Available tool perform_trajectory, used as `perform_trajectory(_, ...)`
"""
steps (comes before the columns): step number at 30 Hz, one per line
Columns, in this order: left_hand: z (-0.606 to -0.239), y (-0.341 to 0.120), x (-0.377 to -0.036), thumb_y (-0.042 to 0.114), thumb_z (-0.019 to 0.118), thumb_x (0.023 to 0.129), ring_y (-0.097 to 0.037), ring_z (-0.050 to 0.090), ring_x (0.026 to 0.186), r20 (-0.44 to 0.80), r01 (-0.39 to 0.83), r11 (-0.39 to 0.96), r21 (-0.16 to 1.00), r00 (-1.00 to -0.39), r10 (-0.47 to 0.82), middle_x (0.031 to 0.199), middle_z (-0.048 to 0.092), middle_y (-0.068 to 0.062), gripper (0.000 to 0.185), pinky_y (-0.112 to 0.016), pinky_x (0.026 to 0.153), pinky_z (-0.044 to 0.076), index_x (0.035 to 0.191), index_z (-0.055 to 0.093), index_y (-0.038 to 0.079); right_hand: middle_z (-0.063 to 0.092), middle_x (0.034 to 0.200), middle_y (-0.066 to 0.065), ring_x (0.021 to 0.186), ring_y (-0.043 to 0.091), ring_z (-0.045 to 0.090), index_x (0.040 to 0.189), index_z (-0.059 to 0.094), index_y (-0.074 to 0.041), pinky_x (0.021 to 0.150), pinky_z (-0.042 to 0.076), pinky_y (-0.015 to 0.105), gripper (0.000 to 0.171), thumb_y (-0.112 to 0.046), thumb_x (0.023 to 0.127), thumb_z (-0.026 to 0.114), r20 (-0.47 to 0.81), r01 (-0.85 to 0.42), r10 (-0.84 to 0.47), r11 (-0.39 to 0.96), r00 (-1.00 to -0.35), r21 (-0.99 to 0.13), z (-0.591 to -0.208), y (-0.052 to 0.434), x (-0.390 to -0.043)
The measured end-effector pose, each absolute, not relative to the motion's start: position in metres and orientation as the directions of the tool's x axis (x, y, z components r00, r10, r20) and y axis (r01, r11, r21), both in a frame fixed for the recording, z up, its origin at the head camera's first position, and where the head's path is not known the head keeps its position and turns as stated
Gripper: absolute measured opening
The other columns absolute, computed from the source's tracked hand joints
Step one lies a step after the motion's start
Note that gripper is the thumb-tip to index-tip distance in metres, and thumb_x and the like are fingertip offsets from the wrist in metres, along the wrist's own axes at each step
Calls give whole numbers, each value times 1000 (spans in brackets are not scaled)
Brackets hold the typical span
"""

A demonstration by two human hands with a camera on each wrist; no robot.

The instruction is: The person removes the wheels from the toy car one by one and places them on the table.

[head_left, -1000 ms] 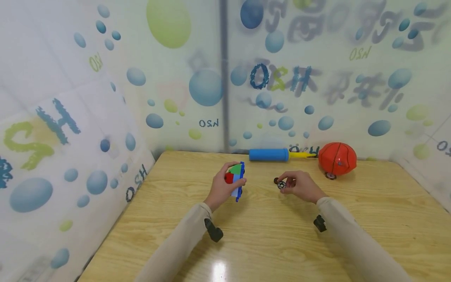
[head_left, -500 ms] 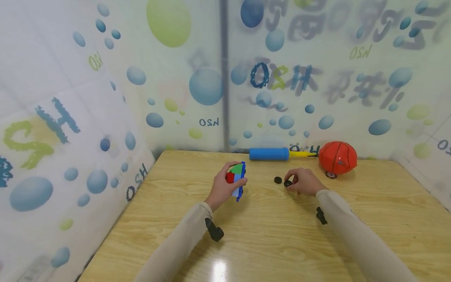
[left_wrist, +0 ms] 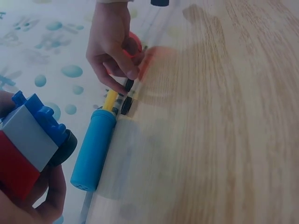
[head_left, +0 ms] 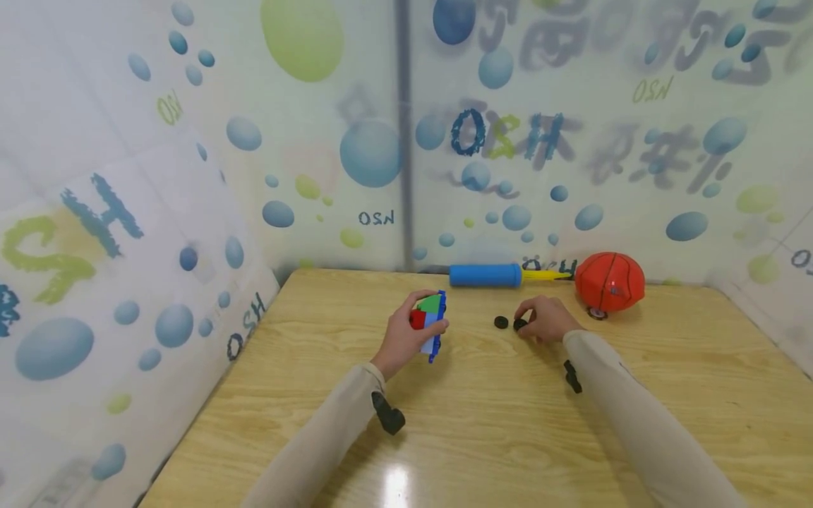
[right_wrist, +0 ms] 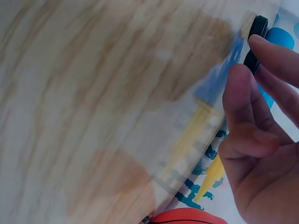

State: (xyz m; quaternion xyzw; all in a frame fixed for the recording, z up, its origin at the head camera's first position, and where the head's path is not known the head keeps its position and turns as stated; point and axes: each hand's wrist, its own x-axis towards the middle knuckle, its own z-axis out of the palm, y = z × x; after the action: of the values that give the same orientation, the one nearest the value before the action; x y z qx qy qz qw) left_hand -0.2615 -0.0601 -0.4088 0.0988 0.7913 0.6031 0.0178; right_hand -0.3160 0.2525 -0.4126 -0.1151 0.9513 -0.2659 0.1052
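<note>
One black wheel lowered by right hand.

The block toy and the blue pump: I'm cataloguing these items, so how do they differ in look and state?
The block toy mixes green, red and shades of blue; the blue pump has a yellow nozzle.
The block toy is chunky and angular; the blue pump is a long cylinder.
The block toy is gripped in the left hand; the blue pump lies near the table's back edge.
Both have blue parts.
</note>
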Motion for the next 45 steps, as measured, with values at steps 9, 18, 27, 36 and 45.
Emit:
perform_trajectory(9,-412,-60,-263,32,74,91,-27,58,107,85,133,258,957,-978,191,129,58,-13,58,-33,82,58,143,49,32,73,90,14,58,13,61,116,70,-4,60,51,27,33,-14,85,77,-142,-141,-255,828,-956,-543,-413,250,-319)
perform_trajectory(18,-409,-59,-262,28,73,92,-27,60,105,80,129,254,958,-977,197,128,58,-13,55,-33,82,58,142,49,34,71,96,16,70,18,62,117,70,-5,65,51,28,34,-14,85,76,-155,-124,-241,836,-958,-535,-411,246,-320)
perform_trajectory(27,-409,-58,-263,33,74,91,-27,60,105,68,120,265,957,-978,196,128,59,-11,56,-34,82,59,141,50,37,71,97,16,77,21,63,117,71,-6,67,52,30,33,-14,86,76,-144,-124,-237,831,-961,-542,-416,245,-322)
perform_trajectory(36,-407,-57,-263,29,73,92,-27,61,105,84,138,259,956,-974,209,128,59,-12,53,-34,81,59,140,50,36,72,93,14,72,18,64,124,67,-4,67,52,31,41,-15,86,76,-129,-140,-252,818,-959,-557,-412,247,-318)
perform_trajectory(45,-407,-54,-263,31,73,92,-26,63,104,77,126,225,966,-973,218,128,59,-13,52,-34,83,59,138,50,39,69,82,11,66,22,64,126,65,0,61,52,30,41,-14,88,74,-19,-247,-315,778,-949,-577,-394,240,-303)
